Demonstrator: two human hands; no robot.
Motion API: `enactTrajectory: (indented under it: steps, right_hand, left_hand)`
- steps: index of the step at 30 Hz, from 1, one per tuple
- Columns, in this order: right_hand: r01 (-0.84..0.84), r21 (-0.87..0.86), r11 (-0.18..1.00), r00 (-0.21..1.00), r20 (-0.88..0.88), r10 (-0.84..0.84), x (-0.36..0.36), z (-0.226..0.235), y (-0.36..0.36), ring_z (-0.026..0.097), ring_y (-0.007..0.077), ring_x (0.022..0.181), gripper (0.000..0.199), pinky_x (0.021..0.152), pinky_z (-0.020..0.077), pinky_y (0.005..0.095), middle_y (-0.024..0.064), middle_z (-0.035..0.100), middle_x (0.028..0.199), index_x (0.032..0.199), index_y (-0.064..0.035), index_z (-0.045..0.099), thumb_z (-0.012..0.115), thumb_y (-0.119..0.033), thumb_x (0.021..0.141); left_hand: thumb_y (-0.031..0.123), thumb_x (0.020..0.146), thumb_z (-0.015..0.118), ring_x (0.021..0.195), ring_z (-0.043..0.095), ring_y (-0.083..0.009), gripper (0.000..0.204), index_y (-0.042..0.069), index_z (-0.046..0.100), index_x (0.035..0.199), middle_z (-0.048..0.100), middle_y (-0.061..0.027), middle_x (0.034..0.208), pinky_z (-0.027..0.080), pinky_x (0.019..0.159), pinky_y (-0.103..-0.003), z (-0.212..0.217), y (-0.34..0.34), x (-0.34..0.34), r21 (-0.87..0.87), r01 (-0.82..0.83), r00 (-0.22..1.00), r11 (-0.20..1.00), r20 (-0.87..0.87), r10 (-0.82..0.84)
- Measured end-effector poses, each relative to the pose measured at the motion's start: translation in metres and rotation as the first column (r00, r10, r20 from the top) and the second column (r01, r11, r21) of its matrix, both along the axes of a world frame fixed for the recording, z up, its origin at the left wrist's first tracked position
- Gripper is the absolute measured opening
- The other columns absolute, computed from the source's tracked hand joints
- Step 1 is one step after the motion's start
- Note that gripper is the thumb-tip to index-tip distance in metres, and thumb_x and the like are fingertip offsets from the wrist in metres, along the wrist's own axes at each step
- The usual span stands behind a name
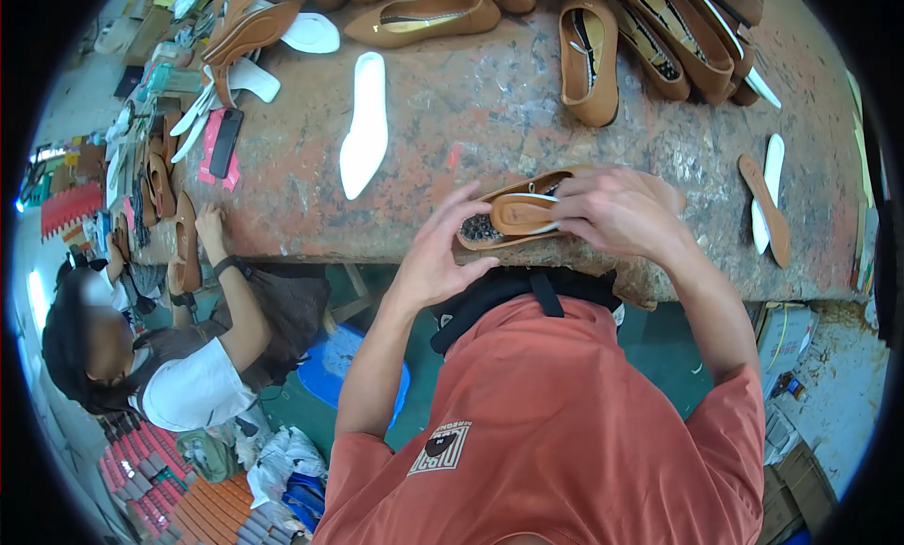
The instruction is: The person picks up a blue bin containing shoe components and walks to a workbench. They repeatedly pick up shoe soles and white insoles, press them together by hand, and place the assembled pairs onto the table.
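A tan flat shoe [478,244] lies on the workbench in front of me, its heel end to the left and its toe to the right. A tan insole [518,216] with a white edge sits partly inside the shoe opening. My right hand [617,211] pinches this insole from the right, covering much of the shoe's front. At the heel end, my left hand [438,248] has its thumb and fingers spread around the shoe, fingertips at its far rim near the insole. A dark patterned lining shows in the heel.
White insoles [365,126] and a tan insole [765,211] lie on the worn workbench [452,93]. Several tan shoes [590,60] stand along the far side. A phone [225,143] rests on pink paper. At the left, a co-worker [207,357] handles another shoe.
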State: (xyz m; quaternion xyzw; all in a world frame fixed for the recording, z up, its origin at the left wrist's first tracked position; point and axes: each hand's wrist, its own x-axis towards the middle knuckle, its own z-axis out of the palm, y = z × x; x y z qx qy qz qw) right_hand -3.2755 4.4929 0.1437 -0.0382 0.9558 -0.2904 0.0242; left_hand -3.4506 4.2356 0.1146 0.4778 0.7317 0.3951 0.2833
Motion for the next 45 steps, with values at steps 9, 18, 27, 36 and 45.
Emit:
enactTrajectory:
  steps: [9, 18, 27, 36, 45]
  right_hand:
    - [-0.106, -0.026, 0.994, 0.992, 0.067, 0.107, -0.031, -0.037, -0.034, 0.071, 0.0313, 0.11, 0.029, 0.096, 0.0549, 0.0463, 0.008, 0.075, 0.104, 0.118, -0.0206, 0.082, 0.072, -0.017, 0.091]
    - [-0.123, 0.105, 0.987, 0.991, 0.058, 0.118, -0.035, -0.047, -0.039, 0.065, 0.0235, 0.115, 0.03, 0.099, 0.0498, 0.0408, 0.0051, 0.068, 0.106, 0.119, -0.0225, 0.081, 0.071, -0.018, 0.091]
    - [0.606, -0.167, 0.777, 0.766, -0.139, -0.627, 0.016, -0.02, -0.014, 0.076, 0.0271, 0.093, 0.056, 0.078, 0.0603, 0.0437, 0.0137, 0.076, 0.115, 0.134, -0.0121, 0.073, 0.088, -0.039, 0.087]
    - [0.575, 0.277, 0.77, 0.797, 0.023, -0.604, 0.004, -0.031, -0.067, 0.074, 0.0415, 0.066, 0.032, 0.061, 0.0595, 0.0532, 0.0203, 0.077, 0.083, 0.111, -0.0032, 0.074, 0.079, -0.031, 0.094]
    - [0.556, 0.33, 0.763, 0.824, -0.094, -0.559, 0.0, -0.02, -0.076, 0.073, 0.0388, 0.07, 0.019, 0.063, 0.058, 0.0505, 0.0164, 0.073, 0.083, 0.099, -0.0054, 0.07, 0.076, -0.023, 0.094]
  left_hand:
    - [0.011, 0.078, 0.095, 0.116, 0.067, -0.0177, 0.062, 0.01, 0.074, 0.136, 0.06, -0.0072, 0.128, 0.067, 0.078, -0.03, 0.023, 0.003, 0.015, -0.165, -0.245, 0.969, 0.955, -0.005, 0.247]
    - [0.011, 0.076, 0.094, 0.114, 0.067, -0.0258, 0.056, 0.008, 0.076, 0.129, 0.062, -0.0097, 0.126, 0.065, 0.086, -0.036, 0.023, -0.002, 0.008, -0.048, -0.057, 0.951, 0.997, -0.307, 0.04]
    - [0.02, 0.078, 0.089, 0.121, 0.061, -0.0337, 0.037, 0.002, 0.08, 0.109, 0.069, -0.0078, 0.13, 0.058, 0.104, -0.043, -0.014, -0.002, 0.001, -0.14, 0.205, 0.803, 0.969, -0.542, -0.249]
    - [0.021, 0.08, 0.086, 0.125, 0.059, -0.0325, 0.036, 0.001, 0.079, 0.109, 0.066, -0.0077, 0.128, 0.059, 0.102, -0.044, -0.011, -0.002, 0.002, -0.229, 0.2, 0.833, 0.953, -0.473, -0.289]
    - [0.022, 0.082, 0.077, 0.15, 0.043, -0.0371, 0.054, 0.008, 0.074, 0.134, 0.061, -0.0048, 0.154, 0.034, 0.125, -0.054, -0.012, 0.037, 0.029, -0.246, 0.296, 0.667, 0.923, -0.638, -0.385]
